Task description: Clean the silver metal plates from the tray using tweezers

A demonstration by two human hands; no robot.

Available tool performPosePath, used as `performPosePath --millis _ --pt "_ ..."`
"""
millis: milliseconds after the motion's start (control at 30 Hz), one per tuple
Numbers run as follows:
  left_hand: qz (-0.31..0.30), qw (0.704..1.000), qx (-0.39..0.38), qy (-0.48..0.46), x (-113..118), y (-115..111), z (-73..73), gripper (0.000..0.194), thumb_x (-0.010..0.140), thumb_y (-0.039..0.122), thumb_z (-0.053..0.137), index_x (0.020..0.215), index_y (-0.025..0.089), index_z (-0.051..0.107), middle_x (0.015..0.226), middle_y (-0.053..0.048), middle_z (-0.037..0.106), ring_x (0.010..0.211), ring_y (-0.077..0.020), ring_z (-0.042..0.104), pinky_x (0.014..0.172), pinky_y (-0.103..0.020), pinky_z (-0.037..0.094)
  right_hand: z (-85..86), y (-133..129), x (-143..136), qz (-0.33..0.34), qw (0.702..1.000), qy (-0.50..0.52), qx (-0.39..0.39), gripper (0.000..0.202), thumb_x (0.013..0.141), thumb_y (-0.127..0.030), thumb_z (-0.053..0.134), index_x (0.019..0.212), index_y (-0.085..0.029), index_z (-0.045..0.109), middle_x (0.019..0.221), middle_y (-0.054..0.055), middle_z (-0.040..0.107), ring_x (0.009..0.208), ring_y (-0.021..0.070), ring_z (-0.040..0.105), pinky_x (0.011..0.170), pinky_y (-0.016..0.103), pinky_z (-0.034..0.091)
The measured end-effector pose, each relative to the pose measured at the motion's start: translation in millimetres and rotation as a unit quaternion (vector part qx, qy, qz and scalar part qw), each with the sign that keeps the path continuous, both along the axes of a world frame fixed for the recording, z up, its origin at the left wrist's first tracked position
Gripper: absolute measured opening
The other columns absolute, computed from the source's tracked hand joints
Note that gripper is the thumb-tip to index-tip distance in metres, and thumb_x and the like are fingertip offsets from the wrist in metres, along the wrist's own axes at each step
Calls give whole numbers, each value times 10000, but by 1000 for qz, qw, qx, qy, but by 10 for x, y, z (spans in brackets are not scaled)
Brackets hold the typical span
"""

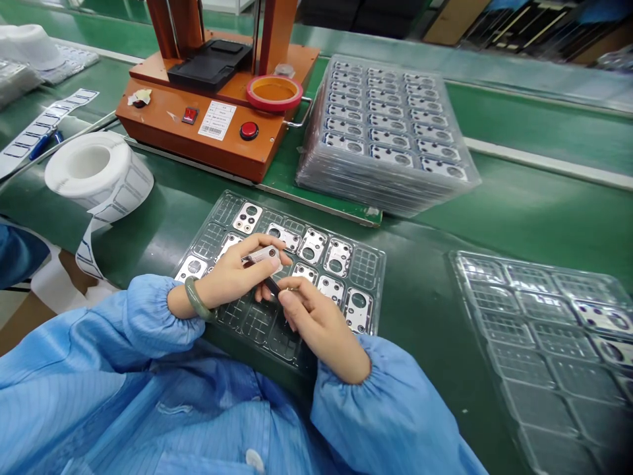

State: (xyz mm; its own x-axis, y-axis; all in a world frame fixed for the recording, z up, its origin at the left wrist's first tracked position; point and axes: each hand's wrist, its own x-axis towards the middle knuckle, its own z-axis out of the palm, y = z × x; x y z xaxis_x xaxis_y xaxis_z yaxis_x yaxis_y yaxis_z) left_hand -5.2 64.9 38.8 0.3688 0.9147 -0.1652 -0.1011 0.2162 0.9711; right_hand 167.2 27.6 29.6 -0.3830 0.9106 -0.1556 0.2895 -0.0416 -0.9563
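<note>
Nearest to us was a blue smock (212, 422) with gathered cuffs, close against a green work surface (420, 330) that had a dull sheen. We saw the left hand (235, 274), a green bangle (198, 300) at its wrist, pinching a small metal plate (267, 255) between thumb and fingers. The right hand (316, 313) had its thumb and fingertips pressed together on a slim dark piece (272, 285) just beside the plate; we could not tell whether the two touched. Both hands were above a clear blister tray (364, 265), flat on the green, with similar plates in several pockets and ribbed grids showing in others. A second blister tray (524, 363) lay well apart to our right, plates along its far side. To our left stood a white label roll (91, 165), its loose end trailing down. Farther off, an orange press (198, 142) carried a red push button (248, 130) and a red-rimmed tape roll (274, 94). Beside it rose a stack of filled trays (386, 178). Beyond the bench, the room blurred into dark shapes and brown cardboard (455, 23).
</note>
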Motion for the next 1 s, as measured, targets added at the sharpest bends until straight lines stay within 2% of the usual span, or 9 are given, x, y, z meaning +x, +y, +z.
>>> performPosePath --millis 67,167,267,433,567,700,800,933,1000 --pt "5 1000 2 -1 -1 5 5 313 831 340 616 1068 162 517 1040 -81 681 448 -52 595 415 -187 500 -45 -27 -8 -56 995 -24 76 257 861 -404 581 996 -185 566 554 -71 465 465 100 426 462 238 353" --pt "6 1000 1 -5 -1 9 12 307 835 343 611 1063 160 517 1042 -83 683 441 -49 591 409 -183 495 -94 -66 -20 -90 980 -47 170 188 823 -329 644 950 -197 605 603 -46 549 491 102 482 487 242 395" --pt "-4 1000 -8 -10 -1 10 14 318 827 352 622 1058 163 512 1005 -70 684 439 -46 587 403 -172 487 -105 -85 -20 -92 976 -41 192 124 843 -301 618 907 -198 644 599 -29 590 496 108 503 492 248 405" --pt "-28 999 -16 -20 -9 7 22 339 815 369 638 1055 166 511 1015 -74 677 430 -46 582 394 -173 481 -54 -52 7 -49 997 48 31 221 855 -403 593 826 -187 631 540 -37 551 439 94 468 436 233 375" --pt "-42 999 -13 -24 -15 1 26 341 815 383 639 1047 165 518 1010 -73 675 433 -47 579 385 -174 470 9 3 16 12 987 115 -116 378 875 -526 523 752 -173 580 480 -63 496 325 44 314 339 204 241" --pt "-44 999 -5 -5 -13 2 15 327 820 372 633 1044 159 526 981 -64 672 438 -44 566 397 -180 479 41 36 7 52 980 104 -160 432 938 -512 407 824 -147 608 488 -59 500 317 36 289 336 196 216" --pt "-39 999 -9 6 -8 11 5 313 825 359 623 1045 161 521 995 -63 666 444 -44 571 404 -182 483 19 26 -5 29 990 57 -125 403 948 -496 391 853 -161 595 506 -62 492 349 52 338 376 205 280" --pt "-32 999 -9 0 -2 19 2 306 827 340 616 1047 159 504 996 -65 664 433 -40 572 395 -174 477 -48 -26 -13 -59 998 -2 12 257 852 -433 589 931 -189 580 619 -31 555 544 118 517 527 249 411" --pt "-31 999 -11 -1 -1 18 6 301 832 338 613 1047 159 502 1003 -67 664 432 -37 573 396 -165 476 -62 -48 -8 -70 996 -20 56 222 834 -403 617 905 -193 596 651 -15 579 593 137 539 575 272 428"
